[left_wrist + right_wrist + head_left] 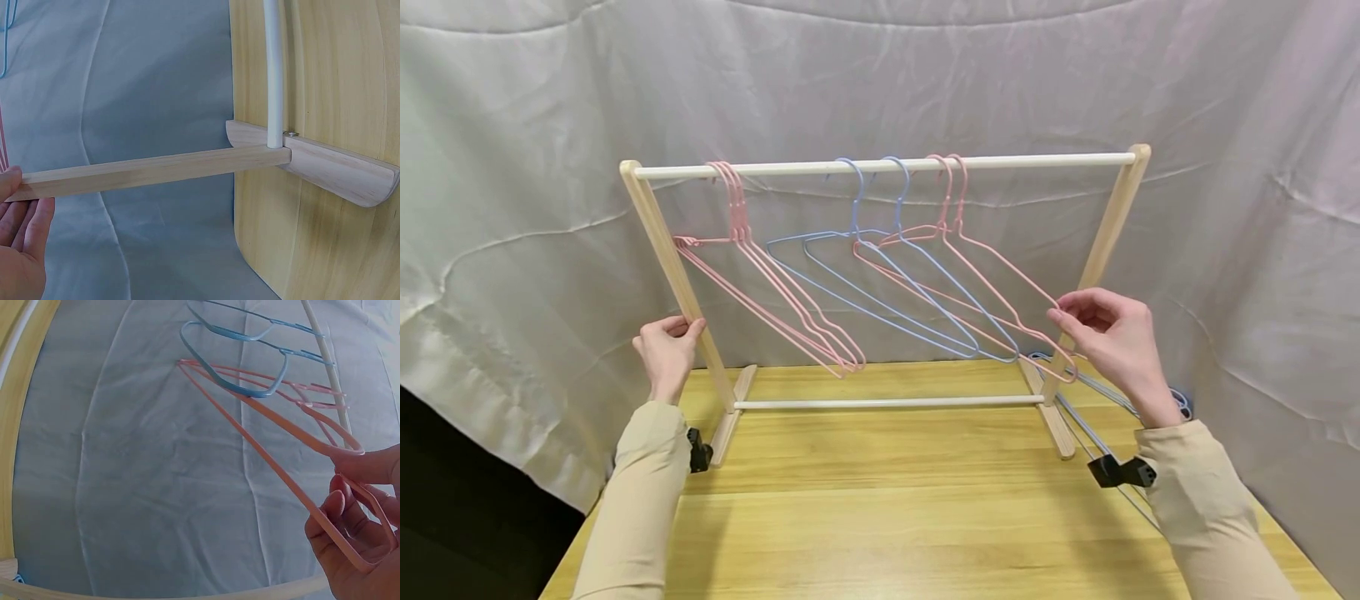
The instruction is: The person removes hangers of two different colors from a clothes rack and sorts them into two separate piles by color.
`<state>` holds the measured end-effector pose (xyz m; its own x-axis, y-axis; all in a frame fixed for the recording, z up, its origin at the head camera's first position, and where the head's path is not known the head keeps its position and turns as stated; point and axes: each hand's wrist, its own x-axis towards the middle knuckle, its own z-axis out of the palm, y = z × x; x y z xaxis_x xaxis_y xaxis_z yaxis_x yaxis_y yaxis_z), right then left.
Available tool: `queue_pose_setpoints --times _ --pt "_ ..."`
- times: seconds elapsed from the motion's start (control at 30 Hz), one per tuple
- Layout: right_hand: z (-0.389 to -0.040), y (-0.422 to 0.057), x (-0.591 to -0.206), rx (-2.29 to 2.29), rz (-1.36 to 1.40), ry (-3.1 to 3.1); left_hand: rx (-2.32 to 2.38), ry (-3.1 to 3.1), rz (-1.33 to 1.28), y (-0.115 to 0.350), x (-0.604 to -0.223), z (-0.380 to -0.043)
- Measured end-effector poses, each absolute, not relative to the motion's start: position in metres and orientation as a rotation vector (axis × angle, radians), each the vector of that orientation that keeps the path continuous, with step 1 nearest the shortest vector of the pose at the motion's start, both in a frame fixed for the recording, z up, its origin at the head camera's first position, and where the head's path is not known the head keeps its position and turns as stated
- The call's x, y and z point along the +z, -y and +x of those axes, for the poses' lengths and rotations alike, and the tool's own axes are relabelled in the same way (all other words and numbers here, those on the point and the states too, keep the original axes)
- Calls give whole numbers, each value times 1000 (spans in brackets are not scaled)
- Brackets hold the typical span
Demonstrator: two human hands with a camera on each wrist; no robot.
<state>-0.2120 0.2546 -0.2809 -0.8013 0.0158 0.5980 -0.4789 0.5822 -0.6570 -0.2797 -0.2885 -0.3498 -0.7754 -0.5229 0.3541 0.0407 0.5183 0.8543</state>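
The rightmost pink hanger (281,473) is pinched at its shoulder end by the thumb and fingers of the right hand (1108,333), while its hook is hung on the white top rail (1045,161). The left hand (668,350) is clamped on the left upright (662,242), which is held between thumb and fingers.

Just beside the pinched hanger, a second pink hanger (942,223) is hung on the rail, and the right upright (1108,229) is crossed by its near end in the head view. Farther left, two blue hangers (898,208) are hung apart from each other, their outlines overlapped with those of the pink pair. A tight cluster of pink hangers (739,225) is gathered near the left upright. The uprights are joined low down by a white lower rail (887,403). Loose blue-grey hangers (1084,425) are laid on the wooden table (865,517) around the right foot, partly hidden by the right arm.
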Motion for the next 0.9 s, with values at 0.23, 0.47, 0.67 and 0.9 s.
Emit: queue_pose_setpoints --times 0.23,0.47,0.67,0.9 --pt "-213 -253 -283 1140 364 2210 -1245 2184 408 289 -350 -280" --pt "-215 -252 -286 1152 360 2148 -1239 2178 406 289 -350 -279" --pt "-217 -252 -290 1162 345 2119 -1233 2174 405 288 -349 -280" --pt "-217 -254 -293 1217 332 2094 -1237 2178 407 289 -350 -280"
